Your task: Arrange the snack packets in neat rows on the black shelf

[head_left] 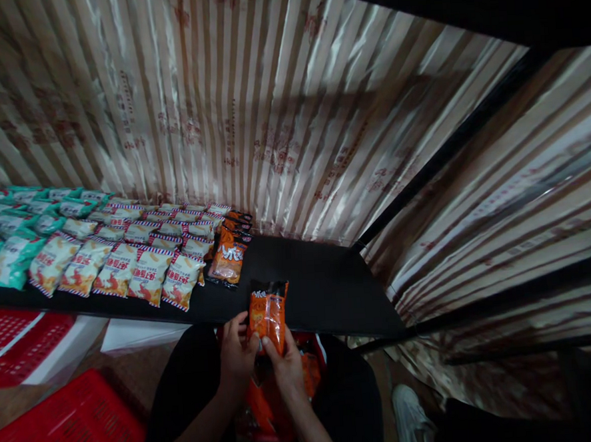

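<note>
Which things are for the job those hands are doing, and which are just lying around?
Likely part of the job:
left hand and right hand
the orange packet they hold
red basket below, with orange packets
black shelf, with more orange packets

Probably just there:
teal packets
cream packets
red crate at lower left
white shoe

Striped printed sheeting (277,82) hung along far side and right, crossed at right by black bar (446,155). Teal packets (15,259) lined up at left, cream packets (119,268) set in rows beside them. Red perforated basket (67,418) placed near left. White shoe (410,414) seen near right.
</note>
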